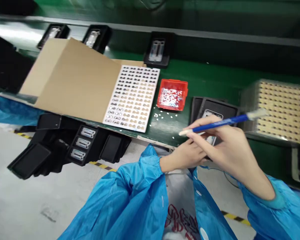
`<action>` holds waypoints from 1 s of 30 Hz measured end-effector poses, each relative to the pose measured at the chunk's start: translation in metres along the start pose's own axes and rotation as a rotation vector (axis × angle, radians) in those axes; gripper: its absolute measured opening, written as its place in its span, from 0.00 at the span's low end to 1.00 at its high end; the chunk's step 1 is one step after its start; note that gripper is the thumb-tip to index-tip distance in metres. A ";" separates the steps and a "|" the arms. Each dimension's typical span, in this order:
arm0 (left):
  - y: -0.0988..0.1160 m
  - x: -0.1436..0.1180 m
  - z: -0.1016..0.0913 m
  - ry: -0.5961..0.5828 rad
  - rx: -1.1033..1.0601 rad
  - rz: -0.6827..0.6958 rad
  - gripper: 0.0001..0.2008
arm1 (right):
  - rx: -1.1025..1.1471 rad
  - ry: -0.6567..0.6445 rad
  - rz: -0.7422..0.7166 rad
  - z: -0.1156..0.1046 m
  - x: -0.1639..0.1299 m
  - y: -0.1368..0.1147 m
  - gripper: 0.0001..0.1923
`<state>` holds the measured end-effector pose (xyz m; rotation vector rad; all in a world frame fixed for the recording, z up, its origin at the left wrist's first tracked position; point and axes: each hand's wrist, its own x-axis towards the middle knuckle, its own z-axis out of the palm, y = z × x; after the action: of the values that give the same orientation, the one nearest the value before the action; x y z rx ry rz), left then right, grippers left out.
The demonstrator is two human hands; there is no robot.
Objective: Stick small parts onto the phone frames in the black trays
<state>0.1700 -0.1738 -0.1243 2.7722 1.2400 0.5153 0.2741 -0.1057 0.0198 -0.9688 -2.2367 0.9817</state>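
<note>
The person's right hand [230, 143] is clamping a blue pen-like tool [220, 122] between thumb and fingers, above the near part of a green bench [222, 75]. The tool is slanting slightly, its pale narrow tip pointing left and its blurred, whitish end pointing right. The left hand [182, 156] is reaching in from the near side, just below the right hand, beside a black tray [228, 108]. Its fingers are partly hiding behind the right hand, so whether they are gripping the tray cannot be told. The tray is lying under the right hand and the tool, holding a silvery metal part [213, 114] that the hand is partly covering.

To the left, a red box [184, 95] is holding many small white bits, and more are lying scattered on the bench near it. Farther left, a white sheet [150, 111] is showing rows of dumbbell-shaped spots, some dark, some tan, beside a raised cardboard flap [82, 80]. On the right, a clear-sided block [282, 113] is showing yellowish rows. Three black holders with metal parts are standing along the far side.
</note>
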 end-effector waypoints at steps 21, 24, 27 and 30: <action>-0.106 -0.174 -0.069 0.648 0.161 -1.137 0.12 | -0.163 -0.325 -0.117 0.204 0.168 -0.027 0.12; -0.104 -0.169 -0.082 0.719 0.141 -1.091 0.10 | 0.282 -0.193 0.039 0.168 0.151 -0.022 0.12; -0.093 -0.150 -0.093 0.806 0.016 -0.920 0.09 | 0.452 -0.090 0.137 0.112 0.116 -0.023 0.18; -0.075 -0.115 -0.091 0.777 -0.229 -0.669 0.11 | 0.303 0.158 0.180 0.053 0.073 -0.018 0.17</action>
<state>0.0151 -0.2146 -0.0845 1.8027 1.9389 1.5805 0.1858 -0.0801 0.0135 -1.0788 -1.8309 1.2344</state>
